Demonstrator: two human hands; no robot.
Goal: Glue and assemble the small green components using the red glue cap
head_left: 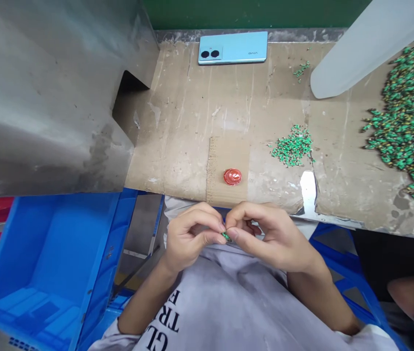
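My left hand [190, 236] and my right hand [265, 236] meet in front of my chest, just below the table's near edge. Both pinch one small green part [226, 236] between their fingertips. Their fingers are curled closed around it. A small red round cap [232, 176] lies on the cardboard-covered table [192, 126] just beyond my hands. A little pile of the same green parts [292, 146] lies to the right of the cap. A much larger heap of green parts [407, 126] fills the table's right side.
A light blue phone [233, 48] lies face down at the table's far edge. A grey metal housing [46, 97] stands on the left. A blue plastic crate [53, 263] sits below it. A pale flat blade [367, 44] reaches in from the upper right.
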